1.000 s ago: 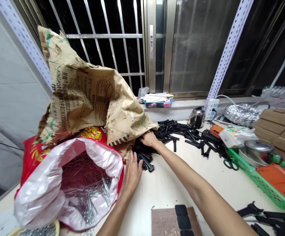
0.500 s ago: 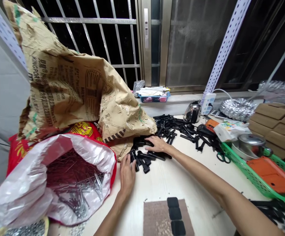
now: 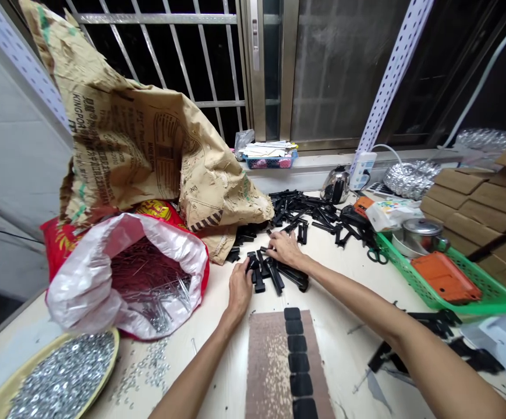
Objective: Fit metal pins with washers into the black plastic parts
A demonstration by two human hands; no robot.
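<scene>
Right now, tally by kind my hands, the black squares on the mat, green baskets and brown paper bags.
Left hand and right hand: 2
Black squares: 6 visible
Green basket: 1
Brown paper bag: 1
Total: 10

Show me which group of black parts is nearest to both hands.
The small group just beyond the brown mat, between left hand and right hand. The larger heap lies farther back, towards the window; another group lies beside the right forearm.

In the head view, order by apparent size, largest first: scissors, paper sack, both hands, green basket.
1. Paper sack
2. Green basket
3. Left hand and right hand: too alike to rank
4. Scissors
</scene>
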